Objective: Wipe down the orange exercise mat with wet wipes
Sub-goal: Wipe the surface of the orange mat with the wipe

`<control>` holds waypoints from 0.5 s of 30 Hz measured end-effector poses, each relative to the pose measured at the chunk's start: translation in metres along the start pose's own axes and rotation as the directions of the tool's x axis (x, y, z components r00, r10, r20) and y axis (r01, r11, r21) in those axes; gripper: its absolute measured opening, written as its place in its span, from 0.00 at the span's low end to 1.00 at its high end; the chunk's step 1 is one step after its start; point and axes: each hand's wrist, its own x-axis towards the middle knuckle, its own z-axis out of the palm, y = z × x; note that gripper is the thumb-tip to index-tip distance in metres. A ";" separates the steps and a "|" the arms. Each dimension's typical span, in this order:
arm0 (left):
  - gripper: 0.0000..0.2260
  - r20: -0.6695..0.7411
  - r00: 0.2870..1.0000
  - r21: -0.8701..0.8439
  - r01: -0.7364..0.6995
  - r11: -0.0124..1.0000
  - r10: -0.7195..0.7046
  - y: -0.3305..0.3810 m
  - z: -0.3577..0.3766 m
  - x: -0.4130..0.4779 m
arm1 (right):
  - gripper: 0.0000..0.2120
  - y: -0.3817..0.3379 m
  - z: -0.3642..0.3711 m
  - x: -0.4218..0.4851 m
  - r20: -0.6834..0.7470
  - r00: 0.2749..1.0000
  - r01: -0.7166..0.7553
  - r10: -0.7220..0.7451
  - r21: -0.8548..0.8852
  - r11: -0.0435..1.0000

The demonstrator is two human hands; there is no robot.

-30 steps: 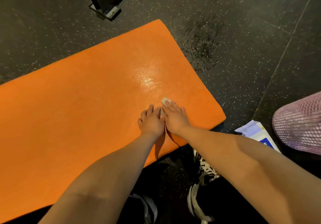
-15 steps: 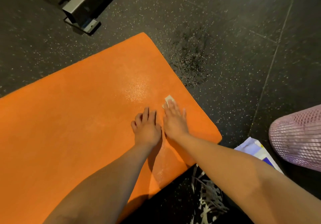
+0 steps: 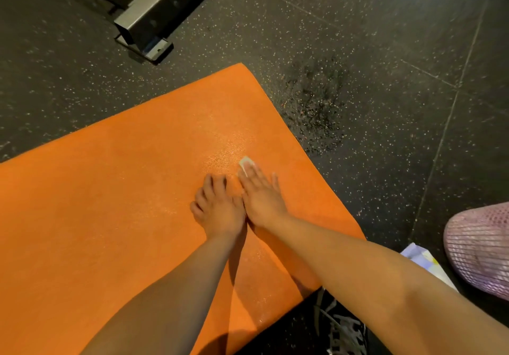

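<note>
Orange exercise mat flat, glistening damp patch, wipe under right hand

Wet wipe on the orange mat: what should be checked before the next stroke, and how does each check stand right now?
1. The right hand pins the wet wipe: ok, one corner shows beyond the fingers.
2. The wipe lies spread flat: cannot tell, mostly hidden.
3. The left hand steadies the orange mat: ok, it rests on it beside the right hand.
4. Mat ahead free of obstacles: ok, bare up to its far corner.
5. Spare wipes nearby: cannot tell; a white packet lies on the floor by the right forearm, contents unseen.
</note>
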 end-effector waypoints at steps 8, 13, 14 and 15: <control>0.28 0.103 0.990 0.009 -0.096 0.995 0.094 -0.029 -0.006 0.005 | 0.28 0.016 -0.005 0.019 -0.143 0.967 -0.218 0.212 -0.031 0.975; 0.25 0.053 0.992 -0.096 -0.107 0.990 0.112 -0.038 -0.012 0.006 | 0.27 -0.026 0.012 0.017 -0.008 0.993 0.119 -0.120 -0.075 0.990; 0.25 0.048 0.993 -0.109 -0.101 0.989 0.107 -0.038 -0.014 0.006 | 0.28 -0.028 0.016 0.016 0.022 0.981 0.196 -0.195 -0.106 0.975; 0.25 0.049 0.993 -0.110 -0.097 0.989 0.103 -0.038 -0.016 0.007 | 0.28 -0.026 0.017 0.016 0.027 0.973 0.231 -0.229 -0.129 0.964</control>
